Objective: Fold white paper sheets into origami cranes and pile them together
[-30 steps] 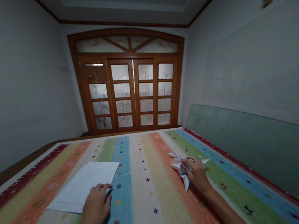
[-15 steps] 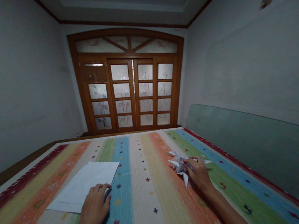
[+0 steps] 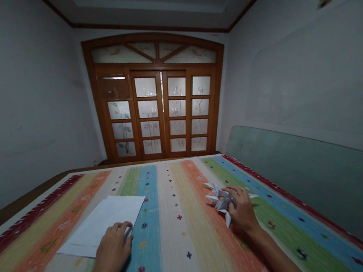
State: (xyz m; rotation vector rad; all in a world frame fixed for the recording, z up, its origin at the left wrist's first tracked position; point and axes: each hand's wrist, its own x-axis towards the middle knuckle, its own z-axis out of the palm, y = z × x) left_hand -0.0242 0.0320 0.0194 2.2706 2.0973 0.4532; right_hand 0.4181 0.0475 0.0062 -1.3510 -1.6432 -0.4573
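Two bare hands from above, over a rainbow-striped woven cover (image 3: 174, 227), well apart from each other. Left hand (image 3: 112, 251): on the left part of the cover, fingers (image 3: 121, 229) curled at the near right corner of one white paper sheet (image 3: 103, 224), the sheet lying flat and slightly askew across the yellow, orange and green stripes, with a small raised edge under the fingertips perhaps, though too dim and small to be sure of any pinch. Right hand (image 3: 243, 211): right of centre, fingers (image 3: 229, 193) closed over one spiky folded-paper figure (image 3: 221, 201), the figure resting on the orange and green stripes, at least four sharp white points showing around the hand. Farther off, beyond the cover's far edge, one set of wooden glazed doors (image 3: 156, 112), four tall leaves with frosted, plant-etched panes under an arched top. Along the right side, one pale green padded panel (image 3: 302, 175) against the grey wall (image 3: 292, 76).
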